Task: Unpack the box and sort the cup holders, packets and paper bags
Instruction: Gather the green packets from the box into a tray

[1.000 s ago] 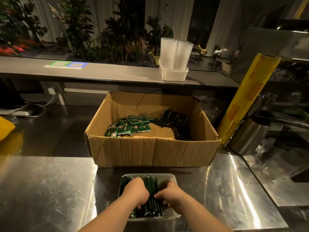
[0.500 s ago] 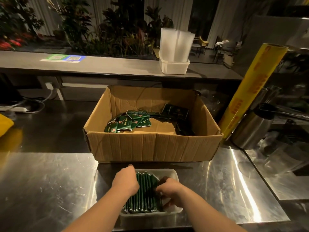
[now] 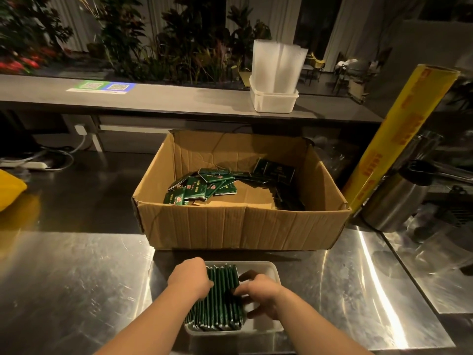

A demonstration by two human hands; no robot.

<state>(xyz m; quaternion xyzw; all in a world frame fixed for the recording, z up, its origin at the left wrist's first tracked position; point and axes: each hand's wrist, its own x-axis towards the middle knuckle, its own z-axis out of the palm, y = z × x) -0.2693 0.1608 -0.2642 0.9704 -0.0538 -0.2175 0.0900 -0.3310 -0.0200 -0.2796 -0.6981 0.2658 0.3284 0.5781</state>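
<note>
Left hand (image 3: 190, 278): curled against the left side of a row of upright dark green packets (image 3: 222, 301).
Right hand (image 3: 258, 290): bent fingers grip the row's right side.
Row: between both hands, in a clear plastic tray (image 3: 270, 269).
Beyond: open brown cardboard box (image 3: 243, 226) holding loose green packets (image 3: 202, 188).

The person's left hand (image 3: 190, 279) and right hand (image 3: 261, 290), in the lower middle of the frame, are bare. The left forearm (image 3: 153, 319) and right forearm (image 3: 314, 326) are bare too, from wrist to bottom edge.
</note>
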